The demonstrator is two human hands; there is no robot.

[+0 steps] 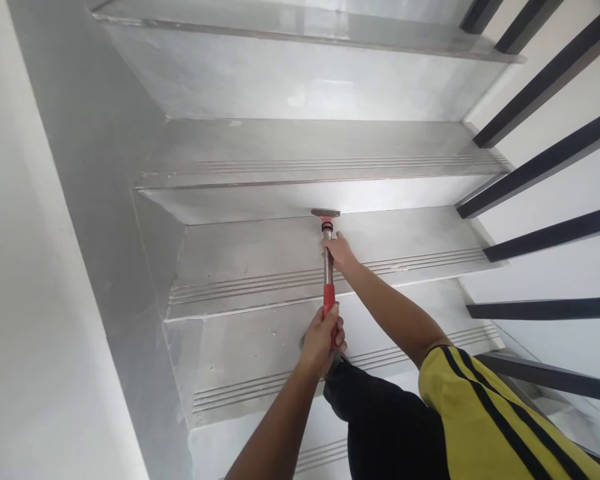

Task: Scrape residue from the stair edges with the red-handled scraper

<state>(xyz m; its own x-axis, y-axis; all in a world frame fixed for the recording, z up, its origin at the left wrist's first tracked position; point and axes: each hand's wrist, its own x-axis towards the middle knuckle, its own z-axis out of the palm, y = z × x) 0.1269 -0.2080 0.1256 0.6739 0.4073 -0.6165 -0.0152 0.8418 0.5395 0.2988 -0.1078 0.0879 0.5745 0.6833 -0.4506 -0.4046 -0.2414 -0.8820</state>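
Note:
A long-handled scraper (329, 267) with a red grip, a metal shaft and a wide flat blade points away from me up the stairs. Its blade lies at the back of a grey stair tread (250, 248), close to the foot of the riser (240, 203). My left hand (324, 339) is wrapped round the red grip at the near end. Farther up, my right hand (339, 251) grips the metal shaft just below the scraper head; some of its fingers are hidden behind the shaft.
Dark railing bars (540, 233) line the right side of the stairs. A grey skirting (80, 133) and a pale wall (25, 267) run along the left. Grooved nosings mark the tread edges, and small white specks (274, 333) lie on the lower tread. My black-clad leg (390, 420) is below.

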